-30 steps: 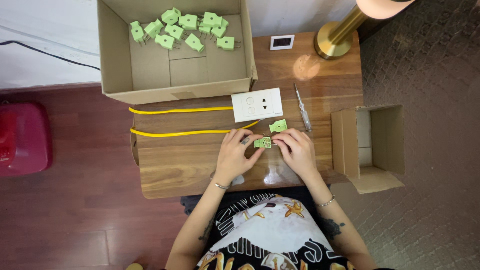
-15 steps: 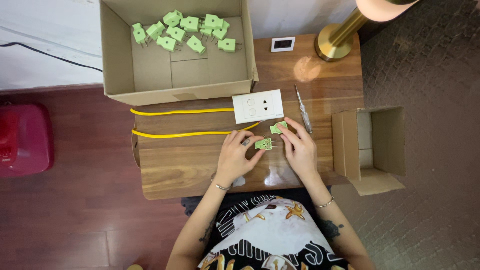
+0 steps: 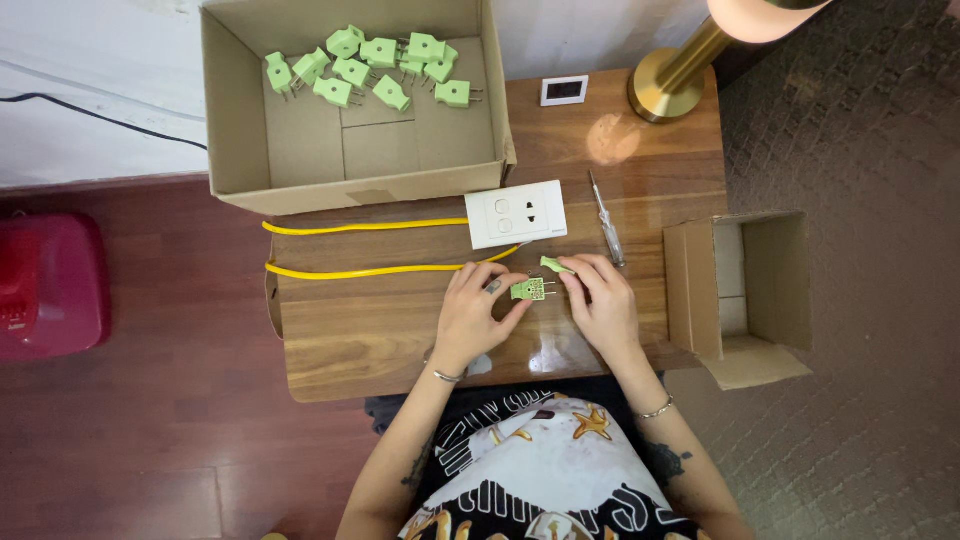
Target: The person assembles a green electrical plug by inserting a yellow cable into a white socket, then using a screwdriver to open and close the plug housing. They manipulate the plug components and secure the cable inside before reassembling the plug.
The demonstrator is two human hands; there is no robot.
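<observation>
On the desk (image 3: pixel 380 340), the plug part (image 3: pixel 531 289) lies between both hands, before the socket plate (image 3: pixel 516 214), with the screwdriver (image 3: pixel 606 220) right of the plate.

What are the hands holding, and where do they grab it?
The left hand pinches a green plug half by its left end, prongs pointing right. The right hand holds a smaller green piece at its lower right end with its fingertips.

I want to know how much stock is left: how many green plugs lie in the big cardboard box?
10, as far as shows. All lie in a loose cluster along the far side of the big cardboard box; the green plugs overlap a little, so one could be hidden.
</observation>
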